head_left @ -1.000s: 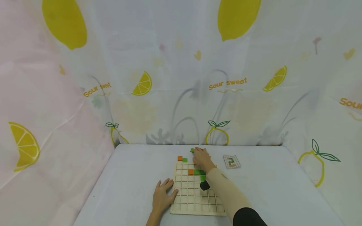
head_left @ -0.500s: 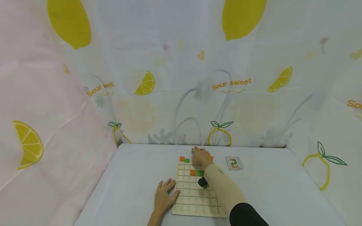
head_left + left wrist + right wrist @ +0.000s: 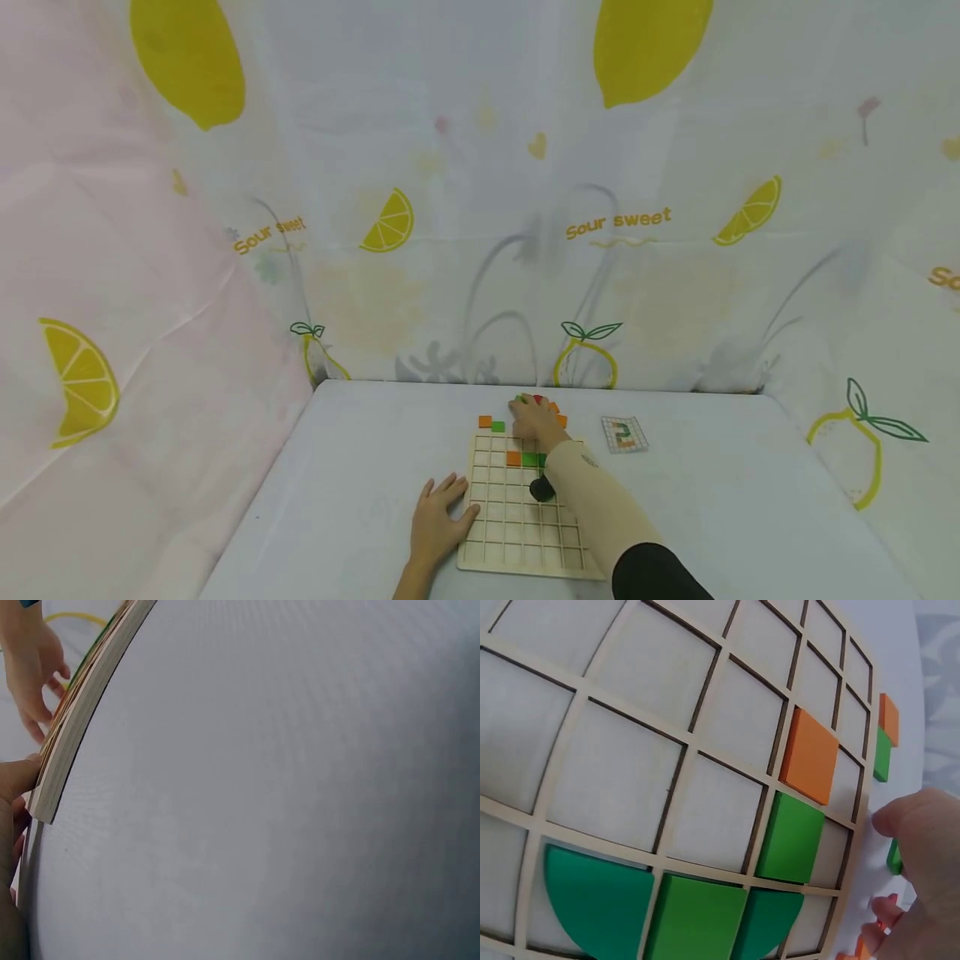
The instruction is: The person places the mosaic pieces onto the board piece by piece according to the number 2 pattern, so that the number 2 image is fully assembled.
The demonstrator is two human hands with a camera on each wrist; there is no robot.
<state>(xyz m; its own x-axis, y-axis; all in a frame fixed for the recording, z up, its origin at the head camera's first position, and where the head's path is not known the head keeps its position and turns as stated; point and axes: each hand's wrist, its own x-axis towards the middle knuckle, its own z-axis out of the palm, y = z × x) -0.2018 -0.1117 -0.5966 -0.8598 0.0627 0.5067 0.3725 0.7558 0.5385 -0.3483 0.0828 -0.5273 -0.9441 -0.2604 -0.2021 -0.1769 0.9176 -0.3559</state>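
My left hand (image 3: 438, 521) rests at the left edge of a pale wooden grid board (image 3: 510, 533), thumb on the rim and fingers spread beside it. In the left wrist view that thumb (image 3: 19, 778) touches the board's corner. My right hand (image 3: 534, 418) reaches past the board's far edge among loose tiles. A green tile (image 3: 895, 857) shows beside its thumb, and red and orange pieces lie near its fingers; none appears gripped. On the board sit an orange square (image 3: 810, 757), green squares (image 3: 789, 838) and dark green rounded pieces (image 3: 600, 896). My right forearm hides part of the board.
A small card (image 3: 624, 434) with a printed grid pattern lies right of the board. Beyond the far edge are a loose orange tile (image 3: 485, 422) and a green tile (image 3: 498, 427). A lemon-print cloth (image 3: 465, 250) hangs behind the white table (image 3: 360, 467).
The head view has shifted slightly. My right hand has moved a little among the loose tiles, and a red piece shows more beyond its fingers. My left hand stays on the board's edge.
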